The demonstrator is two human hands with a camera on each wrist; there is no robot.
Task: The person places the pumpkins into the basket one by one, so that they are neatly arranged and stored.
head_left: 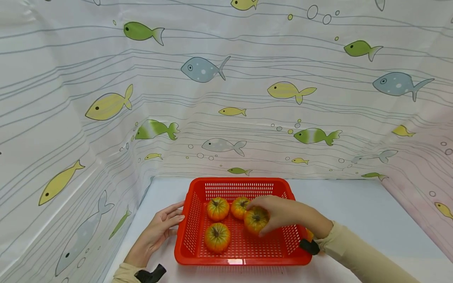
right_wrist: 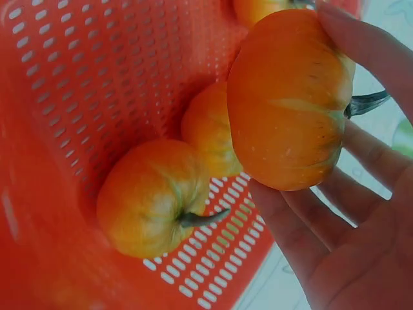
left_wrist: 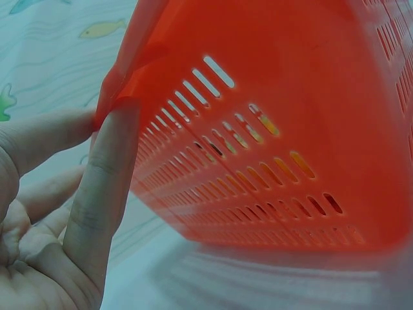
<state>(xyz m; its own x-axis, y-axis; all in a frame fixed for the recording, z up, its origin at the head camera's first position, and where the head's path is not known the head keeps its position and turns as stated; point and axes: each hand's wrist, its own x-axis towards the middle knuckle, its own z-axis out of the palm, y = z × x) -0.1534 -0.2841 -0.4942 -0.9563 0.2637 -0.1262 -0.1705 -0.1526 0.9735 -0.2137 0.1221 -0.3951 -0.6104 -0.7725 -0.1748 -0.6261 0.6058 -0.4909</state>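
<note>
My right hand (head_left: 274, 212) holds a small orange pumpkin (head_left: 255, 221), fingers and thumb spread around its sides, over the right half of a red plastic basket (head_left: 233, 261). In the right wrist view this pumpkin (right_wrist: 290, 103) has its dark stem toward the palm, and other pumpkins sit lower behind it. Inside the basket are three more: one at the back left (head_left: 218, 208), one at the back middle (head_left: 239, 208) and one at the front left (head_left: 217, 238). My left hand (head_left: 159, 228) touches the basket's left rim with its fingertips, fingers nearly straight.
Just outside the basket's right side, an orange thing (head_left: 310, 236) shows partly, mostly hidden by my right forearm. The basket stands on a white table (head_left: 347, 208). A fish-patterned curtain (head_left: 247, 129) encloses the back and sides.
</note>
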